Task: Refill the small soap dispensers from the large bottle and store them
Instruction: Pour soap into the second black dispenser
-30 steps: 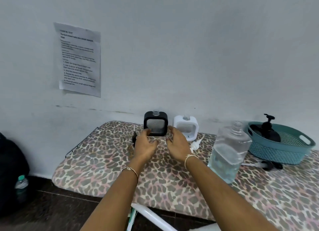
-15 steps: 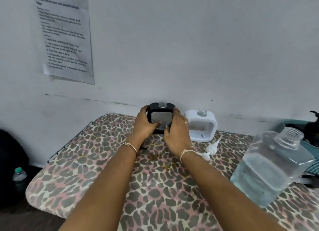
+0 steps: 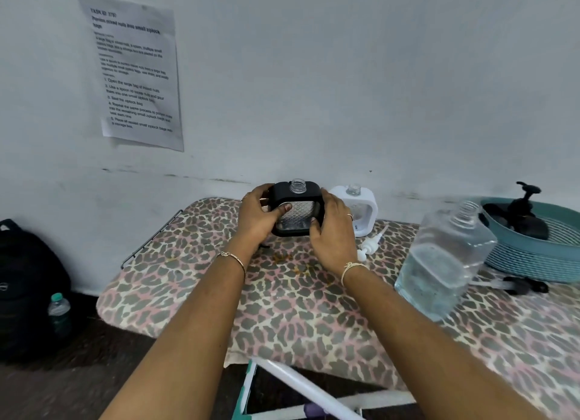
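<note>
We hold the black dispenser [image 3: 297, 209] upright at the far edge of the tabletop [image 3: 282, 310], close to the wall, with its open threaded neck [image 3: 298, 186] pointing straight up; this orientation keeps the mouth level and ready to receive liquid, as we judge it. Its body is squarish, only slightly taller than wide, so its long axis runs roughly vertical through the neck, and its clear patterned window faces us. Our left hand [image 3: 259, 215] is closed around the left side, thumb pressed on the front window, and our right hand [image 3: 332, 228] is closed around the right side, thumb against the lower front corner. Whether the base rests on the tabletop or is slightly lifted, we cannot tell. Just beside it to the right stands the white dispenser [image 3: 361, 209], also upright with an open neck, and its white pump [image 3: 370, 244] lies flat on the tabletop in front of it. Further right, near our right forearm, the large bottle [image 3: 445, 262] stands uncapped and partly filled with clear liquid, within reach for pouring. Beyond it sits the teal basket [image 3: 533, 256], already holding a black pump dispenser [image 3: 527, 215], which we judge to be the storage point.
</note>
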`<state>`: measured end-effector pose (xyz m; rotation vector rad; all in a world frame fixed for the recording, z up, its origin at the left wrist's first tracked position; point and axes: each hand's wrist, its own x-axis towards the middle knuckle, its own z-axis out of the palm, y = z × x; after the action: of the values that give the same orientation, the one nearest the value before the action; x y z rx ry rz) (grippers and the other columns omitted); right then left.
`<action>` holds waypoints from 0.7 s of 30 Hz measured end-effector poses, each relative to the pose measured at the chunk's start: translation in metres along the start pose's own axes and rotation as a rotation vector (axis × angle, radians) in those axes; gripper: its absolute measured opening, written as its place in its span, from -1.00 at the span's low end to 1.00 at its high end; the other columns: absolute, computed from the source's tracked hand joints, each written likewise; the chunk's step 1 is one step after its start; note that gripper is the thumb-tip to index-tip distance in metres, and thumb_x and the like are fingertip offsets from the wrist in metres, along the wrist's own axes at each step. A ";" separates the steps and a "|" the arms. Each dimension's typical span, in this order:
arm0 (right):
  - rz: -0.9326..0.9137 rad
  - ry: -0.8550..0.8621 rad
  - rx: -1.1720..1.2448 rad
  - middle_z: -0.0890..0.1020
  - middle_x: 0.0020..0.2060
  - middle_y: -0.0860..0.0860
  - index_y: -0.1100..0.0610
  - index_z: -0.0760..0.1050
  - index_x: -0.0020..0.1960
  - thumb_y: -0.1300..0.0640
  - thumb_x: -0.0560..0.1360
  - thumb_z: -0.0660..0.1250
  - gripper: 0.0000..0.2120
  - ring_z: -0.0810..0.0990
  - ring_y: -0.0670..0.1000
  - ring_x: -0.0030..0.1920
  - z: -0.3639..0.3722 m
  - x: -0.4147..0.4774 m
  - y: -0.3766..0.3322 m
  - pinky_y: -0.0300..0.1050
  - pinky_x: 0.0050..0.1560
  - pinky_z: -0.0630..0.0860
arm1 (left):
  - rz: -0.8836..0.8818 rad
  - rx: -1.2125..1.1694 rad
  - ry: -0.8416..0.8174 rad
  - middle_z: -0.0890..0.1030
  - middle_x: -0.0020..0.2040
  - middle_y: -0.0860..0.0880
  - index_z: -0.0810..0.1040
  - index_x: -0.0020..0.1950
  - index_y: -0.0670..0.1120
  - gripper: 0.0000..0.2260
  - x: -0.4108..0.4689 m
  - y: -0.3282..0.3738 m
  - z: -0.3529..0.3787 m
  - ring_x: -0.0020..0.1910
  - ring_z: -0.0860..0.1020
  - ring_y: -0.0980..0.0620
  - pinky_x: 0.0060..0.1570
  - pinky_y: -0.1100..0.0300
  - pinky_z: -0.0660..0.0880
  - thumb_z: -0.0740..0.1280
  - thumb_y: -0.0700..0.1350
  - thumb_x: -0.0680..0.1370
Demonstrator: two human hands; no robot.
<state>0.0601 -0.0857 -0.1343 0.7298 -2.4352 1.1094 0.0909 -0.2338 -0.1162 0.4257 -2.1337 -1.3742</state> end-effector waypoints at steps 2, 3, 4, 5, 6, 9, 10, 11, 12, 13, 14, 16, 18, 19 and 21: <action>0.014 -0.002 0.026 0.34 0.39 0.05 0.13 0.20 0.49 0.25 0.53 0.26 -0.44 0.25 0.04 0.41 -0.014 -0.015 -0.004 -0.08 0.43 0.20 | -0.015 -0.038 -0.034 0.58 0.20 -0.09 0.46 0.33 -0.12 -0.48 -0.019 0.009 -0.004 0.15 0.53 0.00 0.21 0.03 0.50 0.52 -0.17 0.41; 0.018 -0.002 0.045 0.34 0.39 0.06 0.13 0.21 0.49 0.25 0.53 0.28 -0.44 0.26 0.03 0.41 -0.022 -0.024 -0.006 -0.09 0.43 0.20 | -0.030 -0.053 -0.054 0.58 0.20 -0.08 0.46 0.33 -0.11 -0.47 -0.028 0.012 -0.006 0.14 0.54 0.00 0.21 0.01 0.50 0.53 -0.16 0.40; 0.020 -0.001 0.061 0.36 0.38 0.06 0.13 0.23 0.48 0.24 0.52 0.29 -0.45 0.27 0.03 0.40 -0.029 -0.031 -0.006 -0.10 0.42 0.20 | -0.046 -0.057 -0.077 0.58 0.19 -0.07 0.45 0.34 -0.11 -0.46 -0.037 0.015 -0.007 0.14 0.54 0.00 0.22 0.01 0.50 0.53 -0.15 0.40; 0.021 0.004 0.067 0.38 0.36 0.06 0.13 0.25 0.47 0.24 0.52 0.30 -0.45 0.30 0.03 0.39 -0.038 -0.041 -0.006 -0.12 0.41 0.22 | -0.058 -0.061 -0.106 0.56 0.18 -0.04 0.44 0.35 -0.12 -0.45 -0.048 0.018 -0.007 0.13 0.53 0.01 0.21 0.03 0.50 0.53 -0.14 0.40; 0.025 0.010 0.067 0.41 0.34 0.06 0.13 0.26 0.45 0.24 0.51 0.32 -0.46 0.33 0.03 0.37 -0.046 -0.051 -0.005 -0.13 0.38 0.24 | -0.073 -0.077 -0.132 0.54 0.17 -0.03 0.42 0.36 -0.13 -0.45 -0.058 0.021 -0.007 0.12 0.51 0.02 0.20 0.06 0.50 0.52 -0.14 0.41; 0.100 0.016 0.066 0.46 0.29 0.07 0.12 0.29 0.43 0.21 0.50 0.35 -0.47 0.42 0.04 0.30 -0.068 -0.079 0.003 -0.10 0.33 0.32 | -0.126 -0.148 -0.206 0.51 0.15 -0.04 0.36 0.37 -0.16 -0.45 -0.090 0.024 -0.001 0.12 0.50 0.00 0.17 0.07 0.51 0.49 -0.14 0.44; 0.127 0.011 0.060 0.47 0.28 0.06 0.12 0.28 0.43 0.20 0.50 0.36 -0.47 0.44 0.04 0.29 -0.074 -0.088 0.006 -0.08 0.33 0.35 | -0.141 -0.149 -0.215 0.51 0.17 -0.04 0.35 0.36 -0.15 -0.44 -0.100 0.024 0.003 0.15 0.51 -0.02 0.20 0.02 0.51 0.49 -0.12 0.44; 0.149 0.003 0.050 0.47 0.29 0.05 0.11 0.28 0.43 0.18 0.51 0.36 -0.46 0.45 0.04 0.29 -0.078 -0.098 0.010 -0.06 0.33 0.38 | -0.153 -0.147 -0.211 0.52 0.20 -0.05 0.34 0.35 -0.13 -0.43 -0.109 0.024 0.007 0.18 0.52 -0.05 0.21 -0.04 0.51 0.50 -0.08 0.43; 0.164 0.002 0.038 0.48 0.29 0.04 0.11 0.28 0.43 0.17 0.51 0.37 -0.47 0.45 0.03 0.29 -0.083 -0.107 0.015 -0.03 0.33 0.40 | -0.167 -0.132 -0.206 0.53 0.22 -0.07 0.34 0.33 -0.10 -0.43 -0.116 0.024 0.013 0.19 0.52 -0.08 0.21 -0.08 0.51 0.51 -0.05 0.42; 0.172 0.007 0.028 0.50 0.28 0.03 0.10 0.29 0.42 0.16 0.51 0.37 -0.47 0.47 0.02 0.28 -0.085 -0.114 0.019 -0.01 0.31 0.42 | -0.176 -0.120 -0.192 0.53 0.24 -0.09 0.34 0.31 -0.09 -0.44 -0.121 0.021 0.019 0.20 0.53 -0.09 0.21 -0.09 0.51 0.51 -0.03 0.41; 0.179 0.022 0.017 0.52 0.25 0.02 0.09 0.31 0.40 0.15 0.50 0.38 -0.49 0.49 -0.01 0.24 -0.086 -0.121 0.023 -0.03 0.28 0.45 | -0.184 -0.111 -0.177 0.53 0.25 -0.10 0.34 0.29 -0.09 -0.46 -0.125 0.020 0.022 0.20 0.53 -0.10 0.20 -0.08 0.52 0.51 -0.04 0.42; 0.209 0.088 -0.017 0.56 0.14 -0.05 0.06 0.36 0.35 0.12 0.50 0.39 -0.55 0.52 -0.11 0.10 -0.095 -0.136 0.032 -0.17 0.19 0.48 | -0.186 -0.116 -0.164 0.52 0.25 -0.11 0.33 0.27 -0.09 -0.48 -0.133 0.021 0.030 0.21 0.52 -0.10 0.20 -0.07 0.52 0.51 -0.08 0.43; 0.252 0.190 -0.053 0.57 -0.03 -0.12 0.04 0.44 0.25 0.11 0.48 0.41 -0.64 0.53 -0.15 -0.05 -0.105 -0.147 0.038 -0.26 0.01 0.47 | -0.186 -0.117 -0.155 0.52 0.26 -0.12 0.33 0.27 -0.09 -0.47 -0.136 0.022 0.035 0.22 0.52 -0.10 0.22 -0.09 0.51 0.51 -0.09 0.42; 0.268 0.244 -0.074 0.57 -0.11 -0.13 0.04 0.46 0.19 0.10 0.47 0.42 -0.69 0.55 -0.12 -0.11 -0.109 -0.151 0.041 -0.25 -0.09 0.46 | -0.175 -0.111 -0.149 0.52 0.27 -0.12 0.33 0.29 -0.09 -0.46 -0.136 0.022 0.036 0.23 0.51 -0.11 0.23 -0.09 0.50 0.52 -0.09 0.42; 0.304 0.334 -0.111 0.56 -0.21 -0.12 0.04 0.48 0.09 0.09 0.45 0.43 -0.75 0.54 -0.07 -0.20 -0.117 -0.153 0.046 -0.22 -0.21 0.41 | -0.154 -0.099 -0.143 0.51 0.28 -0.11 0.34 0.31 -0.09 -0.44 -0.136 0.023 0.039 0.23 0.51 -0.10 0.23 -0.09 0.50 0.52 -0.09 0.41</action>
<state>0.1683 0.0768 -0.1682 0.1256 -2.3380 1.0898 0.1755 -0.1221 -0.1461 0.4732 -2.1725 -1.6344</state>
